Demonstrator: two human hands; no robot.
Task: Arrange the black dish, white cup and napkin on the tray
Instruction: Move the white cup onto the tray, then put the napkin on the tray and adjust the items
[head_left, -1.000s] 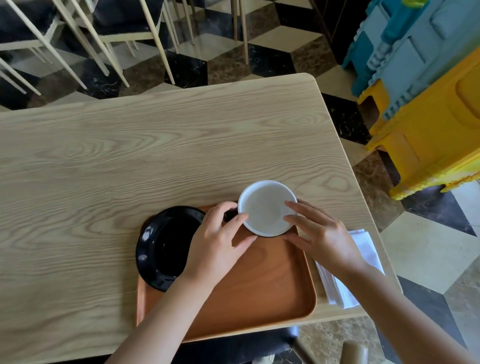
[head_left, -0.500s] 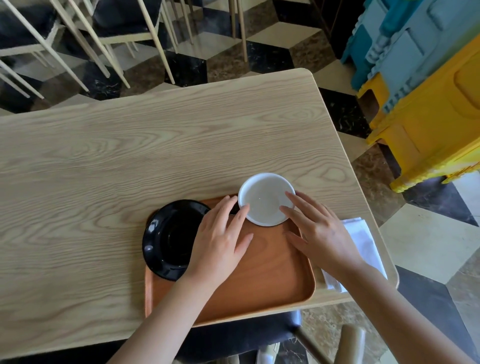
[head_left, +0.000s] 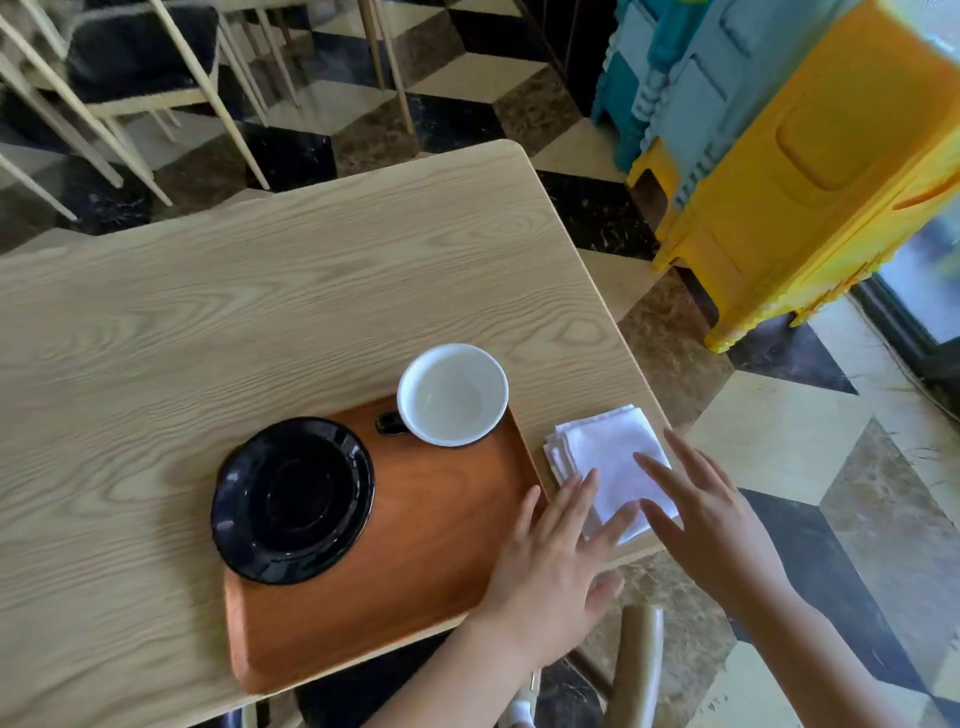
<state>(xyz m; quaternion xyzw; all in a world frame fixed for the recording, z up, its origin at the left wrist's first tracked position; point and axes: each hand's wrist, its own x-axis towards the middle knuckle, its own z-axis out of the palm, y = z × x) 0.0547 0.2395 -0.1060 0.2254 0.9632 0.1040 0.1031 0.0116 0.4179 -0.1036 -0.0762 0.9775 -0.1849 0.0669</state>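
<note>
Both hands have left the white cup since the earlier frames and swung to the lower right of the frame, where they now spread over the napkin. At centre, the cup sits upright at the far right corner of the wooden tray, its rim overhanging the tray's far edge and its dark handle pointing left toward the black dish. That dish lies on the tray's left side, its rim reaching past the tray's left edge onto the table. Folded and white, the napkin rests on the bare table just beside the tray's right edge, close to the table's right side, and is not yet on the tray. Fingers of the left hand are extended and flat, the palm over the tray's near right corner and the fingertips touching the napkin's near left portion. Open too, with fingers splayed, the right hand reaches in from the lower right, its fingertips at the napkin's near right portion; motion blur leaves it unclear whether they press the cloth or hover just above it. Neither hand grips anything. Pale chair legs stand on the chequered floor at the upper left, and stacked yellow and blue plastic stools fill the upper right
</note>
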